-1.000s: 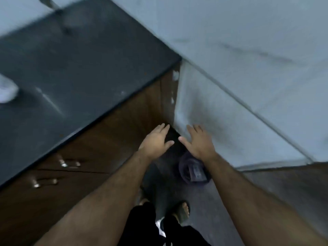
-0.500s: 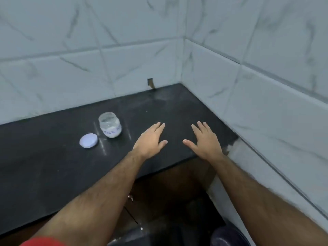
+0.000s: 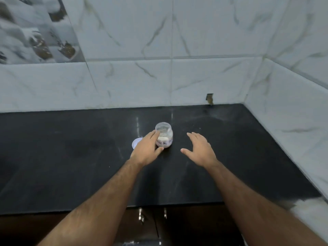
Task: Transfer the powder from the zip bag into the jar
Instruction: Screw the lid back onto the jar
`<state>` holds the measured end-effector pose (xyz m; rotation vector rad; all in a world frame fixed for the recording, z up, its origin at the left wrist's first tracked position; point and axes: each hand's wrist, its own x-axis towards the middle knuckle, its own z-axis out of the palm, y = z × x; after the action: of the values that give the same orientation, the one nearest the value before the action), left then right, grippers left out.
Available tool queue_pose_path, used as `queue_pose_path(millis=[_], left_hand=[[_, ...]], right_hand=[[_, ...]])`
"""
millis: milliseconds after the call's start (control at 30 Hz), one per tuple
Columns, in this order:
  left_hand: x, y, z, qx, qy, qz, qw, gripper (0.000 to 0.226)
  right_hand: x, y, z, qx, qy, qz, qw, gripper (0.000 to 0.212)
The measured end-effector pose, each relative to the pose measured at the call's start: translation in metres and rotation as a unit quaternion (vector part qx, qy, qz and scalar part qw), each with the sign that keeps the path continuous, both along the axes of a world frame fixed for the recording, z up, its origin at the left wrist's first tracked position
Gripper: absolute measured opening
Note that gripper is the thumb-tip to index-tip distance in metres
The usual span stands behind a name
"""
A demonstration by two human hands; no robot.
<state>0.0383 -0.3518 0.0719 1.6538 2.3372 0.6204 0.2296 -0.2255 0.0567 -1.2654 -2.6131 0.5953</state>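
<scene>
Both hands held apart over the black counter (image 3: pixel 71 157), fingers straight, gripping nothing. Left hand (image 3: pixel 146 150) partly covers the white lid (image 3: pixel 136 142) and overlaps the open jar (image 3: pixel 164 134); contact unclear. Right hand (image 3: pixel 199 150) lies beside the jar. Jar label partly hidden.

A home kitchen: black stone countertop (image 3: pixel 71 157), marble-look wall tiles (image 3: pixel 204 32), wooden cabinet doors (image 3: pixel 186 226) with metal handles below.
</scene>
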Motion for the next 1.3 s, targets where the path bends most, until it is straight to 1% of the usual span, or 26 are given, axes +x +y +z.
queue_pose_path(millis=[133, 267, 433, 633, 767, 833, 967, 1067, 1133, 1300], left_hand=[[-0.027, 0.009, -0.007, -0.015, -0.008, 0.067, 0.998, 0.073], [-0.043, 0.03, -0.011, -0.005, -0.022, 0.109, 0.994, 0.073], [-0.054, 0.047, -0.027, -0.011, -0.042, 0.143, 0.989, 0.074], [-0.078, 0.058, -0.04, -0.039, -0.051, 0.152, 0.986, 0.072], [-0.101, 0.056, -0.048, -0.075, -0.058, 0.137, 0.986, 0.073], [-0.113, 0.054, -0.053, -0.094, -0.064, 0.128, 0.985, 0.074], [-0.132, 0.05, -0.064, -0.12, -0.073, 0.104, 0.985, 0.078], [-0.138, 0.044, -0.071, -0.145, -0.07, 0.077, 0.984, 0.091], [-0.14, 0.042, -0.074, -0.163, -0.053, 0.058, 0.983, 0.1], [-0.139, 0.047, -0.078, -0.177, 0.011, 0.023, 0.984, 0.111]], right_hand=[[-0.028, 0.027, -0.002, -0.035, 0.031, 0.024, 0.999, 0.081], [-0.05, 0.058, -0.003, -0.087, 0.074, 0.031, 0.993, 0.087], [-0.07, 0.083, -0.016, -0.152, 0.095, 0.033, 0.983, 0.1], [-0.094, 0.089, -0.038, -0.254, 0.114, 0.031, 0.96, 0.123], [-0.104, 0.079, -0.057, -0.294, 0.129, 0.01, 0.947, 0.136], [-0.109, 0.072, -0.063, -0.296, 0.144, -0.004, 0.944, 0.139], [-0.119, 0.061, -0.075, -0.296, 0.179, -0.02, 0.938, 0.135], [-0.121, 0.05, -0.084, -0.273, 0.215, -0.039, 0.937, 0.117], [-0.122, 0.044, -0.085, -0.258, 0.23, -0.055, 0.937, 0.105], [-0.126, 0.036, -0.083, -0.225, 0.238, -0.077, 0.942, 0.091]])
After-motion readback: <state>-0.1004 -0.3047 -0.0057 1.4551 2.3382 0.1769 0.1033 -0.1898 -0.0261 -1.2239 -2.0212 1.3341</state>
